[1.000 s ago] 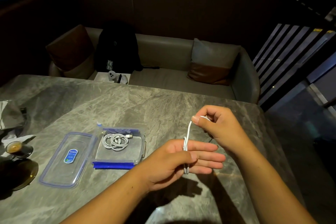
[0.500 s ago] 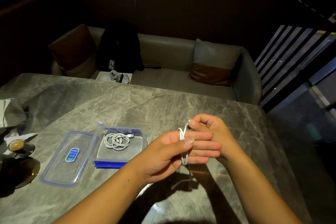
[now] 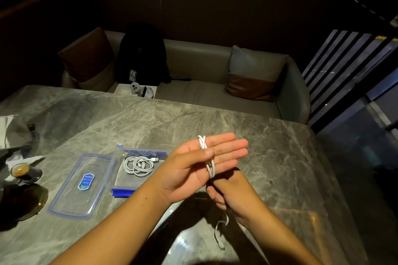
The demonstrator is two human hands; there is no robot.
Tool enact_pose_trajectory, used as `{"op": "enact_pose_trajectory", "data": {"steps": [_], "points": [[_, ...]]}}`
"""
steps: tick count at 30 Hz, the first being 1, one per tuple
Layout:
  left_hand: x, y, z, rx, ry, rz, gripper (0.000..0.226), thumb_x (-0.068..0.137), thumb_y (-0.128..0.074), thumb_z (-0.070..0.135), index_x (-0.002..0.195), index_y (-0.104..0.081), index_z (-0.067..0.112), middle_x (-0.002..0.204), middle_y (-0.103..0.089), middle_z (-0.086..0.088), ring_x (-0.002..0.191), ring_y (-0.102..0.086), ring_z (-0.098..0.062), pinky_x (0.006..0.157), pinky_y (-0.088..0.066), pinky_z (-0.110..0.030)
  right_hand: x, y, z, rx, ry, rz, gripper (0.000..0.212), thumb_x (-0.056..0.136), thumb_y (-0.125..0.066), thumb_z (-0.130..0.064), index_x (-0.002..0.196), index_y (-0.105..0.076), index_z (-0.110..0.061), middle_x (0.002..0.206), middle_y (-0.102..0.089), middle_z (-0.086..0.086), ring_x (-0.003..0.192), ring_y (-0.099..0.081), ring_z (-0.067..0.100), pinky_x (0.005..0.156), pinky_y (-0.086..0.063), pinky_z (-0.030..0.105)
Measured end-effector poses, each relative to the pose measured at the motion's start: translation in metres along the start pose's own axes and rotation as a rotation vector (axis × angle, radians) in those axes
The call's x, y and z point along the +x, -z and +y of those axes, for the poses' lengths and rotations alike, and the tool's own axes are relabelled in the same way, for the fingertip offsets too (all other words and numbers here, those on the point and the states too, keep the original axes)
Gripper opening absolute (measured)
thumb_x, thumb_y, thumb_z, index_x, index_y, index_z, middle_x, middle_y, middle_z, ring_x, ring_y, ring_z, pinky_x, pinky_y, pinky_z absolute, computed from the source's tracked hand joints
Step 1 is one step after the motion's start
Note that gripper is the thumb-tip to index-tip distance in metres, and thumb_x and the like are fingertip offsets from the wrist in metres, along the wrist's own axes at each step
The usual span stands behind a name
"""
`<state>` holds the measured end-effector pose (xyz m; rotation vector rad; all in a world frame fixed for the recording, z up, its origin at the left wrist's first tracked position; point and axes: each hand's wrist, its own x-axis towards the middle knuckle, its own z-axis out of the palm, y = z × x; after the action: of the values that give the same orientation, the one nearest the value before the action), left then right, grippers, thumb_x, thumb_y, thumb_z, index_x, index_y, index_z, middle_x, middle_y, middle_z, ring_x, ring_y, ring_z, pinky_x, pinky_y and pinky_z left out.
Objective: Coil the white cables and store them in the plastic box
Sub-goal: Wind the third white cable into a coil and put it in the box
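standing next to the table (image 3: 280, 153) watching this. the left hand (image 3: 193, 168) is held flat, fingers straight and pointing to about 2 o'clock. the white cable (image 3: 207, 157) is wrapped around those fingers in a few turns, and the thumb is pressed down on the wraps to pin them. the loop's long axis runs roughly 12 to 6 across the fingers.

the right hand (image 3: 237, 198) sits just under it at about 5 o'clock. its fingers are curled in, and it looks like it's gripping the free run of the cable, though the exact hold is partly hidden. the loose tail (image 3: 218, 232) dangles out below it toward 6 o'clock, with the plug end hanging above the table.

what matters for the next bit: the plastic box (image 3: 127, 180) is open at 9 o'clock from the hands, near the left hand and well apart from the right. one coiled cable (image 3: 139, 164) is in it already. its lid (image 3: 71, 198) lies just beside it, further out at 9.

my guess is there's only a short tail left to wind, then the bundle slides off the fingers and goes left into the box. the left hand is the nearer one for the drop. i'd worry about the loops springing open once the thumb lets go.
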<state>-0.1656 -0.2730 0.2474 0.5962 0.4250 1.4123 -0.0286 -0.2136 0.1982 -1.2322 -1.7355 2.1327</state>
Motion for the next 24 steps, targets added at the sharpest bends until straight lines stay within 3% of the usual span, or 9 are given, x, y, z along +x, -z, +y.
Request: {"op": "enact_pose_trajectory", "data": {"steps": [4, 7, 11, 20, 24], "points": [[0.004, 0.008, -0.002, 0.008, -0.029, 0.080, 0.046, 0.098, -0.034, 0.001, 0.142, -0.036, -0.010, 0.143, -0.046, -0.031, 0.136, -0.045, -0.041, 0.112, -0.039, -0.043, -0.025, -0.008, -0.016, -0.152, 0.108, -0.084, 0.035, 0.103, -0.044, -0.025, 0.076, -0.064, -0.015, 0.053, -0.053, -0.004, 0.037, -0.043, 0.004, 0.039, -0.034, 0.017], [0.006, 0.015, 0.000, 0.053, -0.024, 0.112, 0.045, 0.099, -0.034, 0.001, 0.142, -0.037, -0.009, 0.143, -0.047, -0.030, 0.135, -0.046, -0.040, 0.111, -0.041, -0.042, -0.043, -0.012, -0.025, -0.060, 0.121, -0.087, 0.028, 0.100, -0.050, -0.019, 0.084, -0.072, -0.011, 0.056, -0.058, 0.005, 0.038, -0.041, 0.008, 0.038, -0.030, 0.019], [0.003, 0.022, 0.004, 0.094, 0.000, 0.133, 0.044, 0.099, -0.036, 0.001, 0.142, -0.038, -0.008, 0.143, -0.048, -0.029, 0.135, -0.046, -0.040, 0.112, -0.040, -0.043, -0.062, -0.010, -0.036, -0.040, 0.141, -0.084, 0.025, 0.098, -0.054, -0.015, 0.081, -0.073, -0.013, 0.050, -0.054, 0.002, 0.040, -0.038, 0.006, 0.043, -0.031, 0.016], [-0.009, 0.029, -0.006, 0.183, 0.098, 0.117, 0.048, 0.096, -0.045, 0.006, 0.141, -0.039, -0.009, 0.140, -0.050, -0.031, 0.131, -0.050, -0.041, 0.111, -0.040, -0.047, -0.088, 0.010, -0.075, -0.028, 0.354, 0.054, 0.022, 0.093, -0.064, -0.009, 0.073, -0.072, -0.012, 0.047, -0.048, 0.002, 0.037, -0.037, 0.000, 0.041, -0.029, 0.007], [-0.013, 0.027, -0.006, 0.165, 0.192, 0.041, 0.051, 0.096, -0.050, 0.009, 0.143, -0.038, -0.008, 0.142, -0.047, -0.031, 0.132, -0.048, -0.045, 0.107, -0.043, -0.046, -0.083, 0.027, -0.087, -0.134, 0.456, 0.166, 0.021, 0.093, -0.059, -0.003, 0.076, -0.071, -0.002, 0.048, -0.048, 0.000, 0.042, -0.040, 0.002, 0.044, -0.032, 0.009]]}}
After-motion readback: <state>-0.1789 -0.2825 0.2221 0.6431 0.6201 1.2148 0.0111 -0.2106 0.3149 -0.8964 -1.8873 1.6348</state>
